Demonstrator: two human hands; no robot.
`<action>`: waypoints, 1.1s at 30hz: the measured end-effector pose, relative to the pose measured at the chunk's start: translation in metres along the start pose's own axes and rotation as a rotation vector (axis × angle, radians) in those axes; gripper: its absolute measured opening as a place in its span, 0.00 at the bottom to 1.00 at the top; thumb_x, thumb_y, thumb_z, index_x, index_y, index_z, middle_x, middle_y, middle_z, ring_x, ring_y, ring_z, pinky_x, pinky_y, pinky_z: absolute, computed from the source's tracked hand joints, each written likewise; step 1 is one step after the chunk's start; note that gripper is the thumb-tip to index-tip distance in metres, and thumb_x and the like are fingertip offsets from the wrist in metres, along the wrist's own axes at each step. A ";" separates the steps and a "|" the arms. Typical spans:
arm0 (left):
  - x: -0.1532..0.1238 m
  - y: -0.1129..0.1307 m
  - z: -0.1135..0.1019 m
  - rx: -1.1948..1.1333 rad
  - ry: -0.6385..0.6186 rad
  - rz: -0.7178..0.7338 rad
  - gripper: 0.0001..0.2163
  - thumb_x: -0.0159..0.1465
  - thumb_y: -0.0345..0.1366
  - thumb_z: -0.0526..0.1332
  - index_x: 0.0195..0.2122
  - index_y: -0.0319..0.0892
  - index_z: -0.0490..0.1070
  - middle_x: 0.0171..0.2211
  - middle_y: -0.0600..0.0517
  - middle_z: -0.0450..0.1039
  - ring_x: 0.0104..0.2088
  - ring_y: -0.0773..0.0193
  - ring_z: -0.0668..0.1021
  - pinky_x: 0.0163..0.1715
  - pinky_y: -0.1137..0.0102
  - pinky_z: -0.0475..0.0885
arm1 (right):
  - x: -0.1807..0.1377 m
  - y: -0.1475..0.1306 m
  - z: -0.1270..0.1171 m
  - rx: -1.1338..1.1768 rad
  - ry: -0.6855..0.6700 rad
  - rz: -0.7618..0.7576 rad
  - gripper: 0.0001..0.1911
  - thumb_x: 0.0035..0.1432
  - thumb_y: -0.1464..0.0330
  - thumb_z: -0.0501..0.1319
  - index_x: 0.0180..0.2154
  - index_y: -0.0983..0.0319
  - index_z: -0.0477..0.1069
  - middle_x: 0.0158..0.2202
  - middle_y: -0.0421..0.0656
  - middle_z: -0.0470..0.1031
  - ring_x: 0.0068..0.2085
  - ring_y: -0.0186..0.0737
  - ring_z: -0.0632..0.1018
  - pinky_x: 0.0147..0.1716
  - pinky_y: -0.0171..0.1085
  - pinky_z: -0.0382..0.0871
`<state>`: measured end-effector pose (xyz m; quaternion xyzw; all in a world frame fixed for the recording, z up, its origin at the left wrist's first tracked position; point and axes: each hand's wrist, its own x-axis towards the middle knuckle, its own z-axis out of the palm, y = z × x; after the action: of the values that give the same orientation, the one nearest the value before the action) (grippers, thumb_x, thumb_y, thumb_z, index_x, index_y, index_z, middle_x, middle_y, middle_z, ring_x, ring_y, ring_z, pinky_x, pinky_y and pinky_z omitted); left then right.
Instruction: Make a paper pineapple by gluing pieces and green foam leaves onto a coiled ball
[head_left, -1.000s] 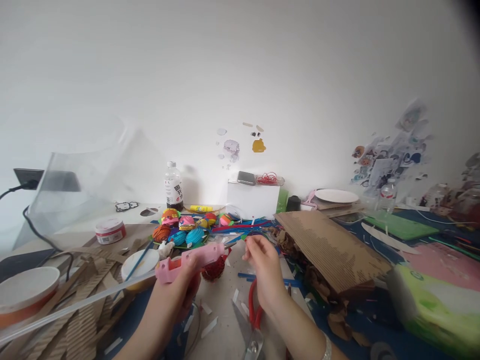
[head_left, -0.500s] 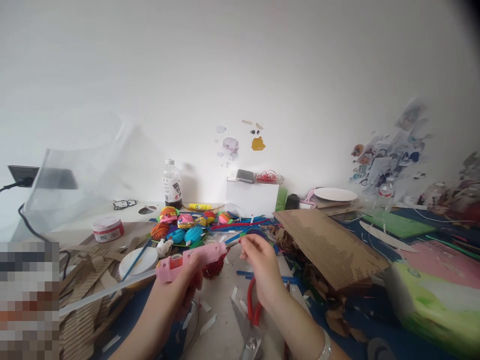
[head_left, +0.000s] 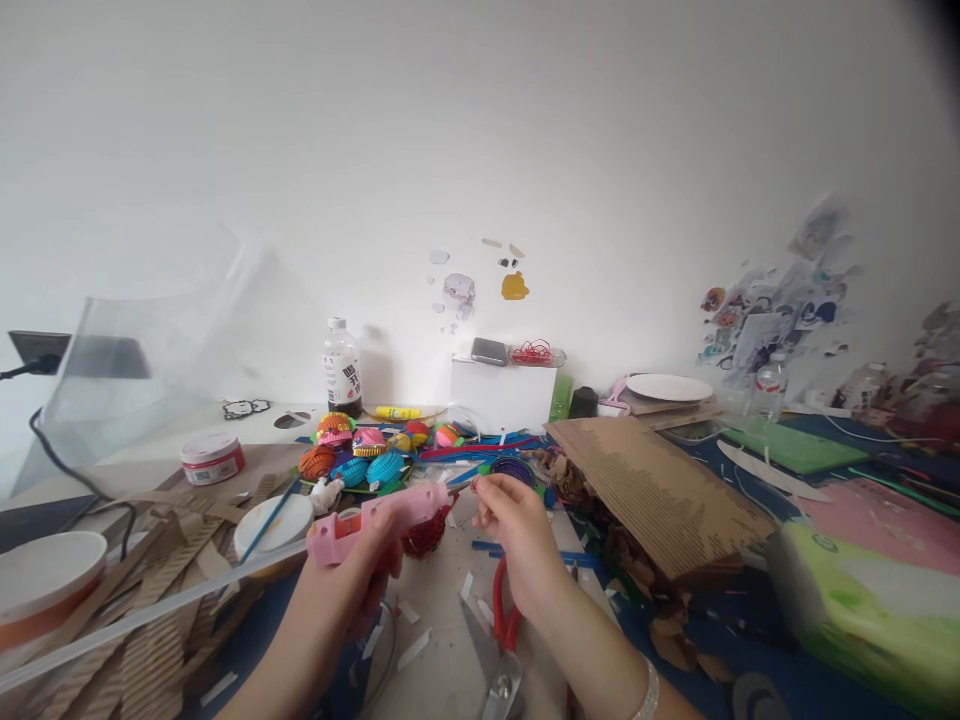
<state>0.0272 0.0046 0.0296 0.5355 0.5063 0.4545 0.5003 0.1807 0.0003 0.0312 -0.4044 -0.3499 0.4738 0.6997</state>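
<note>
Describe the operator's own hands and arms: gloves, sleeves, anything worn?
Left hand and right hand are both ungloved. No sleeve shows on either forearm. A silvery, glittering bracelet circles the right wrist area; nothing is visibly worn on the left. No cables or markings stand out.

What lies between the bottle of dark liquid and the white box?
A yellow tube lies between the bottle and the white box, in the head view.

Glue gun point(head_left: 416, 507) partly hidden (left hand point(head_left: 366, 570)).
</note>
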 end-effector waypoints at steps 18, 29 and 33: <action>-0.001 0.003 0.001 -0.020 0.009 0.016 0.19 0.53 0.51 0.56 0.15 0.42 0.60 0.09 0.60 0.52 0.10 0.76 0.52 0.09 0.81 0.45 | 0.000 0.001 -0.001 0.065 -0.051 0.107 0.19 0.39 0.58 0.69 0.16 0.61 0.62 0.16 0.32 0.58 0.21 0.29 0.59 0.24 0.31 0.61; -0.006 0.008 0.003 -0.026 0.044 0.005 0.21 0.54 0.53 0.55 0.14 0.41 0.59 0.10 0.59 0.53 0.11 0.76 0.54 0.09 0.81 0.45 | -0.001 -0.003 -0.001 0.152 -0.067 0.126 0.17 0.37 0.60 0.70 0.18 0.62 0.65 0.16 0.32 0.58 0.21 0.28 0.59 0.24 0.30 0.60; -0.006 0.009 0.002 -0.039 0.058 0.001 0.21 0.53 0.53 0.57 0.14 0.41 0.59 0.10 0.60 0.53 0.11 0.77 0.53 0.09 0.81 0.45 | -0.001 -0.004 -0.002 0.175 -0.079 0.111 0.18 0.38 0.60 0.70 0.18 0.62 0.64 0.16 0.32 0.57 0.21 0.28 0.58 0.25 0.30 0.61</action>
<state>0.0299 -0.0012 0.0387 0.5125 0.5114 0.4798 0.4957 0.1841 -0.0017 0.0340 -0.3417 -0.3116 0.5559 0.6908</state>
